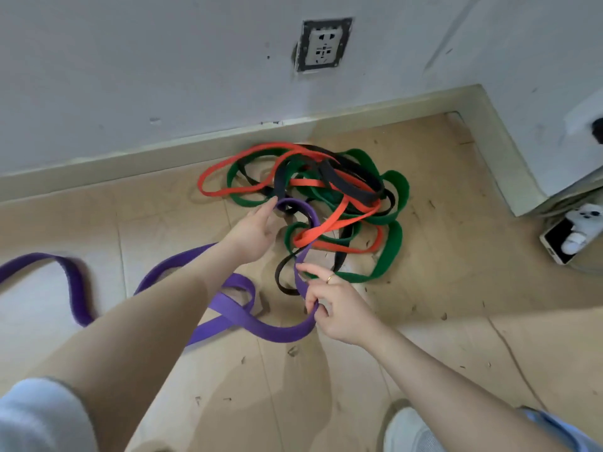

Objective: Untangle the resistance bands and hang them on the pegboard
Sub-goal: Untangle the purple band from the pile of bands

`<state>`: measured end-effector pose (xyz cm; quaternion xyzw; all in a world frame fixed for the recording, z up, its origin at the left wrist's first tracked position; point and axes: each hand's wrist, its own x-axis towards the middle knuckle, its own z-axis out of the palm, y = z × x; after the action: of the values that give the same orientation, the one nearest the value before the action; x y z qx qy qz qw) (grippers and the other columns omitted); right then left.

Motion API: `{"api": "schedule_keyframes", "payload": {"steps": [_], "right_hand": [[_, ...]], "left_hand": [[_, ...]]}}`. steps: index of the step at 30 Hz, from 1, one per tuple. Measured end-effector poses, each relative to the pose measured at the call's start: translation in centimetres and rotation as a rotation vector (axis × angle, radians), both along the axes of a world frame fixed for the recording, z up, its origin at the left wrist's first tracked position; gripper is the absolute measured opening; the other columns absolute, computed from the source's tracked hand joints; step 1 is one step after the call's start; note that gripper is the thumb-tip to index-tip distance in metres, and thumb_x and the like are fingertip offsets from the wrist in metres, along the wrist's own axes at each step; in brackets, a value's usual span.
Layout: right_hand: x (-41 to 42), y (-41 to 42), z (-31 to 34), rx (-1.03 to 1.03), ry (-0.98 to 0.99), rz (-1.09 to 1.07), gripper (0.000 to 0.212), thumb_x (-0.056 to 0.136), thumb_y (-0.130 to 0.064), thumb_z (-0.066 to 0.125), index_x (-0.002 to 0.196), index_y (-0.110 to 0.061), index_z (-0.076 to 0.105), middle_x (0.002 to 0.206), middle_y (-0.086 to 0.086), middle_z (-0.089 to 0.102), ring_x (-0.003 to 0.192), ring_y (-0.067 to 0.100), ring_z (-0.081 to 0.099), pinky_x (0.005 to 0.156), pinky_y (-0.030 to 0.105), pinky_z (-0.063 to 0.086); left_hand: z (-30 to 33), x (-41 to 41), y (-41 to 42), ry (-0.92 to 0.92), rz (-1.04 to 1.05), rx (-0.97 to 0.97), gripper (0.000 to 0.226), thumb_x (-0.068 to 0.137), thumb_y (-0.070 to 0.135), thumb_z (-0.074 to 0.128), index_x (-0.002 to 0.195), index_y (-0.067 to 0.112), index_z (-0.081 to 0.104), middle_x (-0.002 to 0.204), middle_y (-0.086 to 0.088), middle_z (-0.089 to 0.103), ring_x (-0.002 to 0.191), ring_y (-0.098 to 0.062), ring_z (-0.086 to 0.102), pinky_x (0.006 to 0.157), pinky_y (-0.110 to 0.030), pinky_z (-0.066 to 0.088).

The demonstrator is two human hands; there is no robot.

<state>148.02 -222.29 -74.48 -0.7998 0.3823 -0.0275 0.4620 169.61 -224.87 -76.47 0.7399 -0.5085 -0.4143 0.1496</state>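
Both hands work the wide purple elastic band (pixel 287 331): right hand (pixel 339 308) pinching it, left hand (pixel 257 230) spread open at its loop, so best feed it slowly free of the tangled red, green and black bands (pixel 326 197).

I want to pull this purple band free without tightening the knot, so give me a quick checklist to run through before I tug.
1. Right hand grips the purple band: ok, thumb and fingers pinch it near its bend.
2. Left hand on the purple loop at the pile: ok, fingertips touch it, though a firm hold cannot be told.
3. Purple band clear of the others: not ok, it passes under the orange band and crosses the black band.
4. Slack to pull: ok, much of the purple band lies loose on the floor to the left.
5. Pegboard within reach: cannot tell, none in view.
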Motion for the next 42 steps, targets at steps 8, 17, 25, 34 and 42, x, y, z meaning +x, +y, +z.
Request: {"api": "schedule_keyframes", "payload": {"steps": [8,17,25,34,42], "right_hand": [[1.4,-3.0,0.2,0.328,0.057,-0.58,0.012,0.087,-0.012,0.051,0.087,-0.023,0.055,0.102,0.0,0.067,0.104,0.019,0.061,0.095,0.038,0.046],[6.3,-6.4,0.5,0.375,-0.197,-1.138,0.008,0.088,-0.022,0.062,0.084,-0.028,0.06,0.096,-0.002,0.065,0.091,0.017,0.061,0.083,0.032,0.05],[1.3,-6.7,6.1,0.616,-0.508,-1.025,0.013,0.099,-0.014,0.042,0.096,-0.006,0.053,0.078,0.006,0.069,0.076,0.019,0.069,0.074,0.034,0.055],[0.0,-11.1,16.9,1.099,-1.047,-1.262,0.018,0.098,-0.008,0.039,0.088,0.0,0.052,0.055,0.009,0.058,0.035,0.011,0.054,0.035,0.015,0.043],[0.6,-10.4,9.7,0.725,-0.284,-1.322,0.025,0.096,-0.013,0.034,0.075,-0.009,0.048,0.063,0.004,0.046,0.033,0.011,0.035,0.026,0.012,0.016]], "left_hand": [[-1.6,-1.9,-2.8,-0.211,-0.058,-0.043,0.066,0.096,0.014,0.044,0.149,0.033,0.009,0.155,-0.006,0.02,0.141,-0.03,0.02,0.113,-0.041,0.026],[-0.2,-2.6,-2.3,-0.216,-0.082,-0.085,0.037,0.099,0.015,0.036,0.134,0.023,0.046,0.113,-0.009,0.058,0.097,-0.025,0.055,0.075,-0.029,0.043],[2.7,-0.5,3.4,-0.252,-0.249,0.148,0.035,0.094,0.008,0.033,0.118,0.021,0.055,0.103,-0.009,0.063,0.091,-0.029,0.057,0.078,-0.04,0.05],[7.6,2.4,5.7,-0.473,-0.187,0.228,0.027,0.089,0.011,0.039,0.106,0.01,0.06,0.105,-0.013,0.064,0.095,-0.032,0.059,0.078,-0.036,0.049],[7.6,-0.1,6.9,-0.357,-0.158,0.095,0.033,0.093,0.01,0.035,0.118,0.013,0.055,0.114,-0.012,0.063,0.102,-0.032,0.055,0.076,-0.032,0.042]]}}
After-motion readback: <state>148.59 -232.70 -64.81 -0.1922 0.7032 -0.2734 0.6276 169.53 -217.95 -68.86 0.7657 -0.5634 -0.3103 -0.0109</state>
